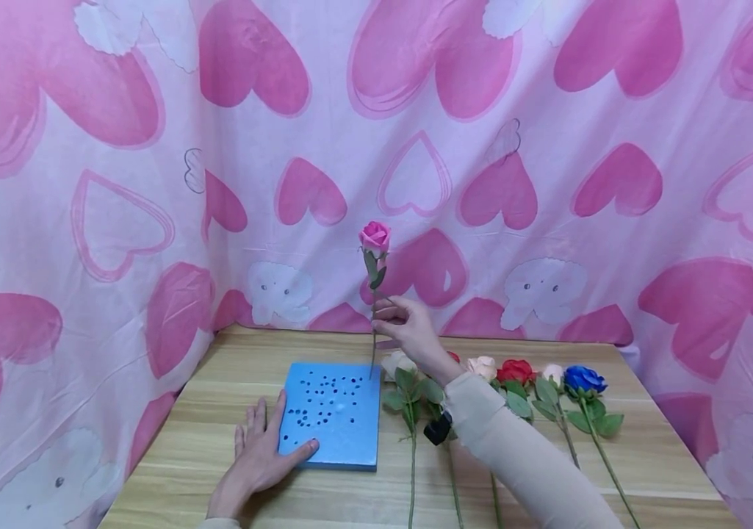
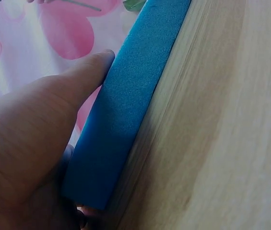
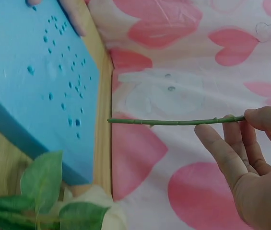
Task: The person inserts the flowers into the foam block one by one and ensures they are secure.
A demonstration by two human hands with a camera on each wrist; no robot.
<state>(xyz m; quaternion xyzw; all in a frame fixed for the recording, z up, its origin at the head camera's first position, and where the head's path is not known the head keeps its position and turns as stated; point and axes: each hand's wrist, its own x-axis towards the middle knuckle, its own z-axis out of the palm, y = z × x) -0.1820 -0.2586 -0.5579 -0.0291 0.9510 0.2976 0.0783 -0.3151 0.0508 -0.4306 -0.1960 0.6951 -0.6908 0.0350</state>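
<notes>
A blue foam board [image 1: 350, 450] dotted with small holes lies flat on the table. My left hand [image 1: 262, 454] rests at its near left corner, thumb on the top near the front edge and straight fingers along the left side. In the left wrist view the thumb [image 2: 89, 64] touches the board's upper edge. Above the far right corner, my right hand [image 1: 411, 329] pinches the stem of an upright pink rose [image 1: 375, 236]. The right wrist view shows the bare lower stem [image 3: 164, 122] below the fingers, its cut end apart from the board's holed face.
To the right of the board, more roses lie in a row on the wooden table [image 1: 217, 397]: white [image 1: 397, 363], cream [image 1: 482, 366], red [image 1: 516, 371] and blue [image 1: 585, 379], stems toward me. My right forearm crosses over them. A heart-patterned curtain [image 1: 323, 279] hangs behind the table.
</notes>
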